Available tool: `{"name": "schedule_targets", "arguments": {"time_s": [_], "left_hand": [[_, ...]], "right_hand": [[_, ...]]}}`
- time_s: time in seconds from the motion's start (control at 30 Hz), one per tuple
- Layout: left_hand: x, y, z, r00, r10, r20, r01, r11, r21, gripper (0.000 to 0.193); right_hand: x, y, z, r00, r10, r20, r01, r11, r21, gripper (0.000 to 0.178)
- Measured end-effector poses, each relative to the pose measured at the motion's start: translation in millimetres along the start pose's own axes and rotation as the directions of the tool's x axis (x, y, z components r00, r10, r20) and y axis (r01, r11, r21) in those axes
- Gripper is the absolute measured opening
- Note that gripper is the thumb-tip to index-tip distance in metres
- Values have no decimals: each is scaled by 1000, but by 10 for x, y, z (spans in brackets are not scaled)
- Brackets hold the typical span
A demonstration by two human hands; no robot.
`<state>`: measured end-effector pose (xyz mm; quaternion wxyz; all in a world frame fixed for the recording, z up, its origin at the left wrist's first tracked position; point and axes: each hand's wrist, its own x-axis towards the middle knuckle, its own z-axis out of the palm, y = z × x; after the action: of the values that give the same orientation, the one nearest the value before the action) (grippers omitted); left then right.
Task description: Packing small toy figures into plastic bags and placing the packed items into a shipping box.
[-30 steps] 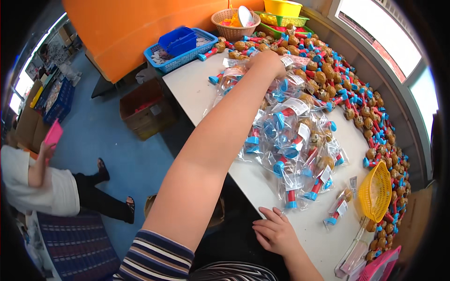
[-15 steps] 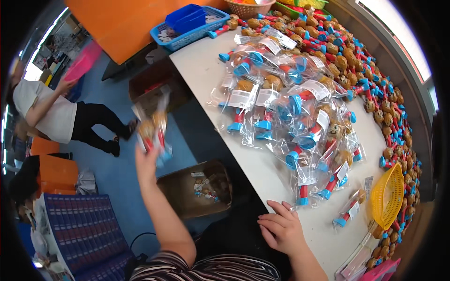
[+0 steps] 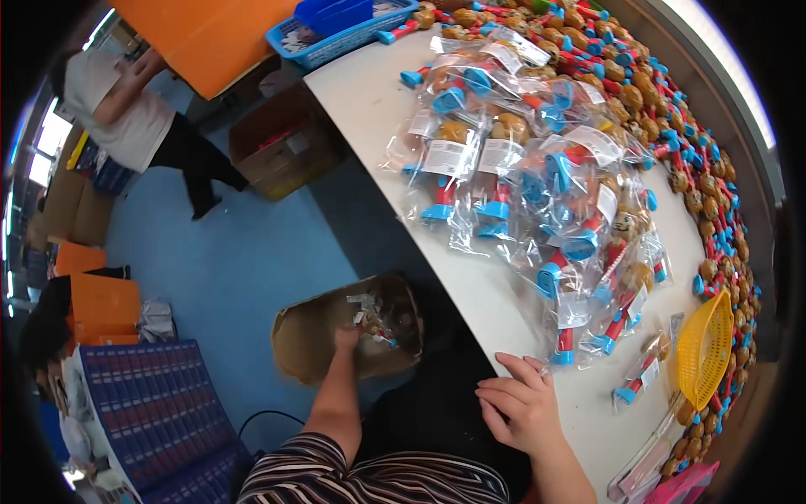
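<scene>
My left hand (image 3: 347, 338) reaches low into a cardboard box (image 3: 294, 346) on the floor, its fingers closed against clear-bagged toys (image 3: 375, 326); the fingertips are too small to make out. At the table's near edge rests my right hand (image 3: 525, 410), open and empty, fingers loosely spread. Just beyond it spreads a heap of bagged toys (image 3: 537, 197), each with a round brown head, a red stem and a blue end, with a white label on many bags. One single bagged toy (image 3: 642, 370) lies apart, right of my right hand.
Unbagged toys (image 3: 646, 92) are piled along the table's far and right edges. A yellow basket (image 3: 703, 349) leans beside them. A blue basket (image 3: 336, 42) stands at the far left corner. Another cardboard box (image 3: 281, 151) is on the floor. A person (image 3: 138, 109) is beyond.
My left hand has come down from above the floor, carrying bagged toys, into the near cardboard box. My right hand stays at the table edge. The other person has shifted; the pink container is out of sight.
</scene>
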<state>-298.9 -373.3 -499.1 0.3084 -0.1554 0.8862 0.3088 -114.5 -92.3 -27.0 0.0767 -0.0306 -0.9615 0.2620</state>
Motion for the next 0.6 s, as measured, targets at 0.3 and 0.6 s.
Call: {"name": "schedule_targets", "arguments": {"time_s": [0.3, 0.6], "left_hand": [[-530, 609, -959, 958, 284, -30, -286, 952, -111, 42], [-2398, 5374, -2813, 423, 835, -351, -855, 496, 152, 100]], "right_hand": [[63, -113, -45, 996, -84, -25, 86, 993, 86, 18], [-64, -186, -332, 984, -157, -87, 169, 973, 158, 16]]}}
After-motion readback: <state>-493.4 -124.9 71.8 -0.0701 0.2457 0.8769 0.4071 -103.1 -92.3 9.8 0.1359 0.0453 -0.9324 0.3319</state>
